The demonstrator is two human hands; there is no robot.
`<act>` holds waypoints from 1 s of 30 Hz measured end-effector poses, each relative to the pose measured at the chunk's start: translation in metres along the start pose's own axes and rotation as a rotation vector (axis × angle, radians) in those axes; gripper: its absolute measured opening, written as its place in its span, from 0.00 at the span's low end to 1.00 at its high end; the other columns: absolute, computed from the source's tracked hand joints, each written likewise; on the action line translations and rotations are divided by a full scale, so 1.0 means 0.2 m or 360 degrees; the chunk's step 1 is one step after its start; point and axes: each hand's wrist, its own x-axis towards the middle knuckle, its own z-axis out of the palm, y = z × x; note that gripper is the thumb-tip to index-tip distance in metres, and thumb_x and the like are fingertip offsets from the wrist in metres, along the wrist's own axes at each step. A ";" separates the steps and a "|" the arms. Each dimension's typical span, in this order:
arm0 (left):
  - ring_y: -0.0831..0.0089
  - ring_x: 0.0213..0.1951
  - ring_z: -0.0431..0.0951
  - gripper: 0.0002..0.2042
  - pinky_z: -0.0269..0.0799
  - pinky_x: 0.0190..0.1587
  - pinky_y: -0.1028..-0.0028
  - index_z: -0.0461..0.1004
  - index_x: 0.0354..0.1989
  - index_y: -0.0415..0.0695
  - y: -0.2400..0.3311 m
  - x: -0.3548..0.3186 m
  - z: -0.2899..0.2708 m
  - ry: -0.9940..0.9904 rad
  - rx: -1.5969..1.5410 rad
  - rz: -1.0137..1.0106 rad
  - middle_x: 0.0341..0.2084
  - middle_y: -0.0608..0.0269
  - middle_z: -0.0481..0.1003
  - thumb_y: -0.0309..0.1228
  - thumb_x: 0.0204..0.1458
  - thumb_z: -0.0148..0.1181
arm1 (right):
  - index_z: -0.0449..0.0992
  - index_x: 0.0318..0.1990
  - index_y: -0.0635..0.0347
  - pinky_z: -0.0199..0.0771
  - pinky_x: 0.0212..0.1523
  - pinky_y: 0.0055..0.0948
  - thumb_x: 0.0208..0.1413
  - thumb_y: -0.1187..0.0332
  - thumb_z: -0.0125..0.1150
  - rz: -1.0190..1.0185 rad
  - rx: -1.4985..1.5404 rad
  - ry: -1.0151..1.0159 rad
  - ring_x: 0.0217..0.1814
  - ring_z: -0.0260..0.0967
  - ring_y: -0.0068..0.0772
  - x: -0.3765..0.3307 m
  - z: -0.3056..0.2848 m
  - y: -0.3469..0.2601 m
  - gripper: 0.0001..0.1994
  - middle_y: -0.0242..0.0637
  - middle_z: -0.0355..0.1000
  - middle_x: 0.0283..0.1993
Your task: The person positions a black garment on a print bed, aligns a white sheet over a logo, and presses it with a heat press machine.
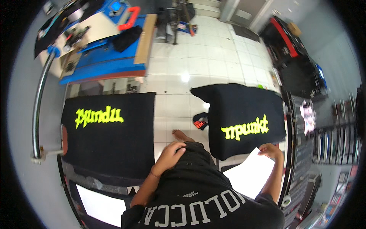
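My left hand (170, 153) rests against the black cloth at my waist, fingers curled, gripping nothing I can make out. My right hand (271, 150) touches the top edge of a white sheet (249, 175) that lies just below a black shirt with yellow lettering (244, 118) spread on a board at the right. A second black shirt with yellow lettering (108, 131) lies flat on a board at the left. My bare foot (182, 135) stands on the white tiled floor between the two boards.
A blue work table (103, 61) with a wooden plank, a red handle and clutter stands at the back left. A curved metal rail (38, 110) runs along the left. A small dark cloth (200, 121) lies on the floor. Black racks and shelves line the right side.
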 end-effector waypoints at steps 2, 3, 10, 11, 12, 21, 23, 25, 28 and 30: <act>0.64 0.49 0.75 0.14 0.69 0.52 0.67 0.72 0.51 0.38 0.01 -0.06 -0.01 -0.0181 -0.0136 -0.0206 0.47 0.54 0.75 0.30 0.59 0.54 | 0.79 0.31 0.61 0.67 0.29 0.26 0.50 0.69 0.67 -0.0349 -0.0119 -0.0029 0.26 0.67 0.19 -0.16 -0.07 -0.52 0.06 0.30 0.74 0.24; 0.63 0.51 0.74 0.16 0.68 0.54 0.67 0.70 0.54 0.39 0.02 -0.05 0.00 -0.0216 -0.0236 -0.0136 0.50 0.54 0.73 0.32 0.60 0.54 | 0.79 0.32 0.62 0.68 0.30 0.27 0.50 0.69 0.68 -0.0576 -0.0249 -0.0046 0.27 0.71 0.26 -0.23 -0.12 -0.77 0.07 0.34 0.75 0.26; 0.62 0.63 0.63 0.32 0.56 0.65 0.63 0.56 0.66 0.40 -0.15 0.04 -0.01 0.0001 -0.1131 0.0217 0.63 0.54 0.61 0.54 0.63 0.41 | 0.75 0.35 0.62 0.68 0.32 0.27 0.54 0.73 0.64 -0.1875 -0.0586 -0.0124 0.30 0.72 0.27 -0.24 -0.18 -2.08 0.05 0.38 0.74 0.28; 0.63 0.64 0.61 0.34 0.54 0.66 0.63 0.55 0.67 0.39 -0.18 0.03 -0.02 0.0118 -0.1207 0.0201 0.63 0.55 0.61 0.56 0.63 0.39 | 0.74 0.35 0.63 0.64 0.30 0.24 0.55 0.72 0.63 -0.1841 -0.0492 -0.0127 0.28 0.65 0.20 -0.21 -0.14 -2.23 0.05 0.33 0.71 0.26; 0.64 0.65 0.60 0.36 0.53 0.67 0.63 0.54 0.67 0.38 -0.18 0.01 -0.04 0.0218 -0.1296 0.0187 0.64 0.55 0.60 0.58 0.63 0.36 | 0.73 0.34 0.63 0.60 0.28 0.21 0.56 0.72 0.63 -0.1958 -0.0475 -0.0120 0.28 0.58 0.15 -0.18 -0.12 -2.37 0.05 0.27 0.66 0.24; 0.66 0.55 0.70 0.35 0.63 0.59 0.66 0.57 0.64 0.35 -0.17 -0.18 -0.28 0.1629 -0.1414 0.0410 0.57 0.51 0.68 0.49 0.58 0.58 | 0.72 0.41 0.59 0.68 0.35 0.20 0.62 0.66 0.57 -0.1983 0.0598 -0.1205 0.35 0.69 0.16 0.27 0.60 -3.46 0.07 0.31 0.75 0.35; 0.71 0.49 0.73 0.25 0.67 0.53 0.70 0.65 0.58 0.34 -0.23 -0.13 -0.32 0.1884 -0.1329 -0.0019 0.50 0.54 0.73 0.40 0.59 0.58 | 0.72 0.44 0.60 0.70 0.38 0.23 0.62 0.65 0.57 -0.1988 0.0537 -0.1202 0.39 0.70 0.20 0.43 0.76 -3.66 0.09 0.35 0.75 0.39; 0.77 0.41 0.75 0.12 0.71 0.45 0.76 0.74 0.47 0.33 -0.18 -0.12 -0.35 0.2324 -0.1265 -0.0287 0.39 0.60 0.78 0.28 0.60 0.56 | 0.71 0.49 0.62 0.72 0.43 0.26 0.62 0.64 0.57 -0.2217 0.0318 -0.0852 0.45 0.72 0.27 0.51 0.90 -3.78 0.13 0.40 0.75 0.44; 0.73 0.40 0.76 0.12 0.72 0.45 0.73 0.73 0.47 0.31 -0.33 -0.22 -0.44 0.2886 -0.1155 -0.0052 0.40 0.57 0.78 0.27 0.59 0.55 | 0.68 0.58 0.64 0.71 0.52 0.30 0.61 0.64 0.58 -0.2642 0.0029 -0.0283 0.53 0.72 0.36 0.45 0.98 -3.77 0.20 0.46 0.72 0.54; 0.71 0.39 0.77 0.13 0.73 0.44 0.70 0.73 0.47 0.30 -0.39 -0.35 -0.55 0.2998 -0.1036 -0.0313 0.39 0.56 0.78 0.28 0.58 0.56 | 0.65 0.61 0.63 0.70 0.56 0.32 0.60 0.66 0.60 -0.2759 0.0200 -0.0412 0.56 0.70 0.36 0.27 0.76 -3.66 0.23 0.47 0.68 0.60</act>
